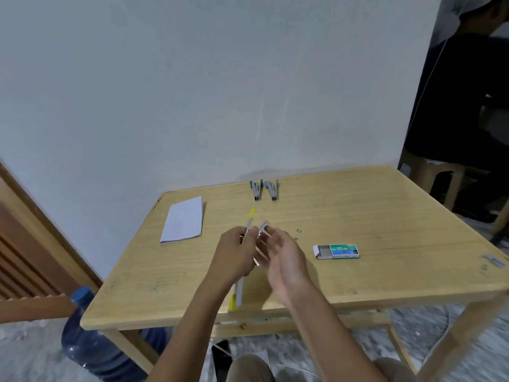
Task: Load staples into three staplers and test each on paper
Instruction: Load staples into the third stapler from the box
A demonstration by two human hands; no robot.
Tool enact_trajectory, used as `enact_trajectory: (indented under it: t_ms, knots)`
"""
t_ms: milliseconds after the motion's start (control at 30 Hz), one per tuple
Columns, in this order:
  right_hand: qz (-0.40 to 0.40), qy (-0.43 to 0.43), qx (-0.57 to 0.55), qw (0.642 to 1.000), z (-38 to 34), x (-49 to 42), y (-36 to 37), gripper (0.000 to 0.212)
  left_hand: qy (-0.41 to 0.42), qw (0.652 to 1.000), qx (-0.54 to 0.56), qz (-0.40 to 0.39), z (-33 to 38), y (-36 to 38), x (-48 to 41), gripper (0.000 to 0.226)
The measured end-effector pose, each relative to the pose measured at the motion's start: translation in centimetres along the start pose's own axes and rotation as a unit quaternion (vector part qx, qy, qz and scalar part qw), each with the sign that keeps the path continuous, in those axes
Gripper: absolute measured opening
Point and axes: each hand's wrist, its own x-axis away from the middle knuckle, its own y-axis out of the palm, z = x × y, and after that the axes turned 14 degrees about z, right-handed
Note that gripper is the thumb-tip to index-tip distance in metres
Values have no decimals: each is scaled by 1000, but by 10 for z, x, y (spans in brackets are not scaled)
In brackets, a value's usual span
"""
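Gripping a yellow stapler [250, 219] above the middle of the wooden table [385, 216], the left hand [234, 255] has its fingers curled round the middle of the tool, which is swung open so that one yellow tip points away towards the wall and the other yellow end juts out below the wrist, near the table's front edge. The right hand [283, 257] sits just beside it, palm turned inward and fingers stretched loosely towards the stapler's metal arm; motion blur hides whether the fingertips pinch anything or only touch the metal. A few loose staples [298, 231] lie on the wood just beyond the right hand. Farther right rests the green staple box [344, 250], its inner tray slid partly out on the left side. At the far edge, two blue staplers [264, 190] stand side by side, both propped open. A folded white paper [183, 219] lies flat on the left part of the table, well apart from the hands. A blue water bottle [82, 340] stands on the floor by the left front leg.
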Motion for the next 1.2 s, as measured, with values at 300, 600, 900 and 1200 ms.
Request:
enact_trajectory:
  t_ms: [300,600,900,1200]
  knots:
    - [30,165,-206,964,3,1,4,27,142,985,-84,44,-8,4,-8,30]
    - [60,-350,482,801,-52,-51,-14,31,-300,849,426,-89,-29,16,-14,26]
    - [-33,-345,816,462,-68,-87,-15,40,-304,815,467,-156,-41,30,-20,24]
    - [-80,-408,705,575,-106,-67,-45,25,-294,831,444,-162,-43,31,-20,21]
